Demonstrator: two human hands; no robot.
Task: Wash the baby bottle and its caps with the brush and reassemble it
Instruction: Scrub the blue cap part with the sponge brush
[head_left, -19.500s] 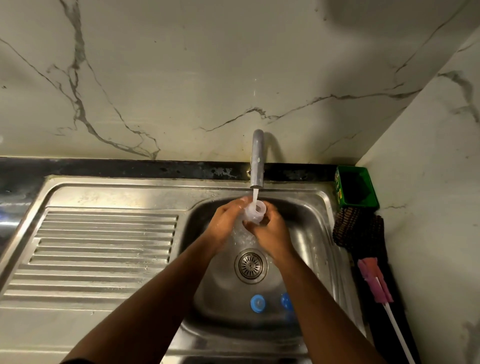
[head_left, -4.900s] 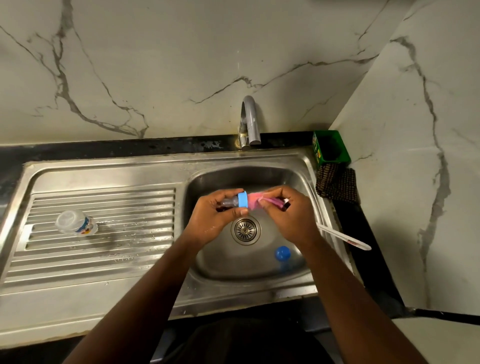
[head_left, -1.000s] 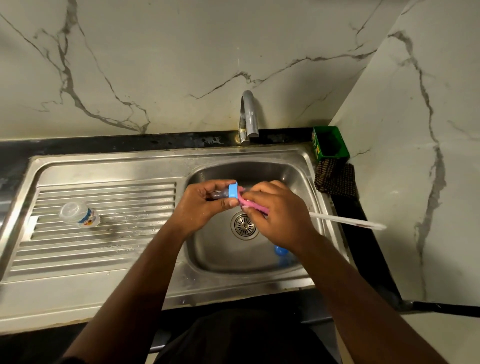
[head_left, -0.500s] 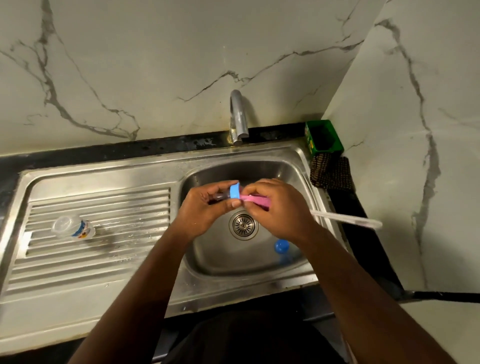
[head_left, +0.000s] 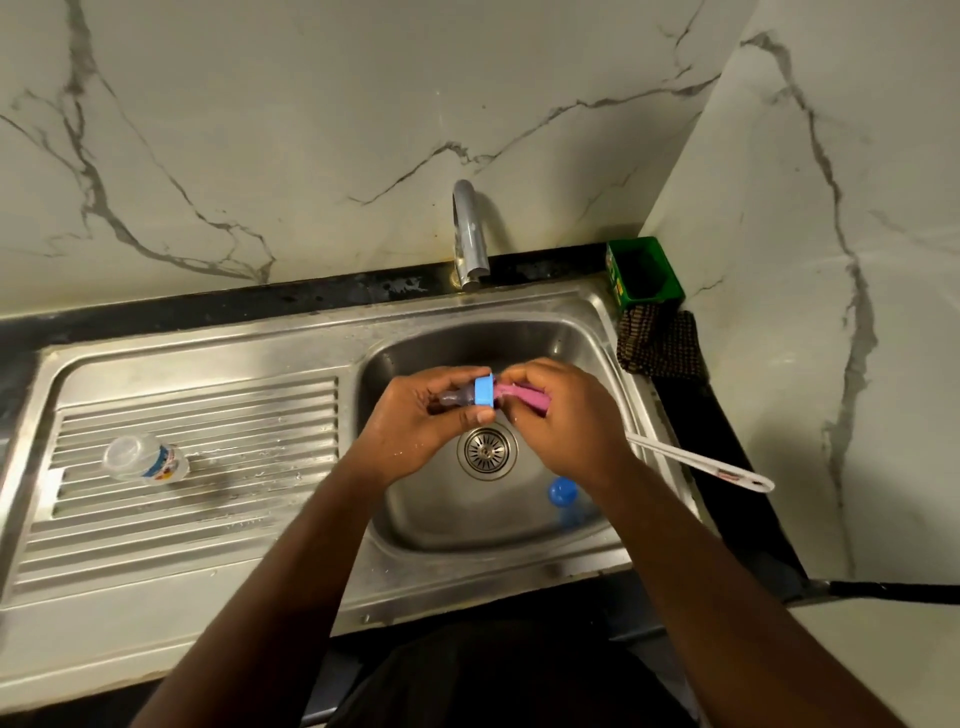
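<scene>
Two hands (head_left: 498, 415) over sink basin (head_left: 587, 332), gripping teat cap (head_left: 483, 398), brush (head_left: 524, 397)

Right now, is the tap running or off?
Off, it seems: no stream shows below the tap, and the sink basin beneath the spout looks undisturbed.

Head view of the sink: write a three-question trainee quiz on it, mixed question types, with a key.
1. True or false: the bottle body lies on its side on the ribbed drainboard, held by neither hand.
2. Multiple choice: what does the left hand hold? A) a green box B) the blue collar with nipple C) the faucet
3. Fill in: the right hand holds the brush, whose pink sponge end is at the collar's ____ side.

Key: 1 true; 2 B; 3 open. The other blue cap lies in the basin, and the faucet shows no running water.
</scene>
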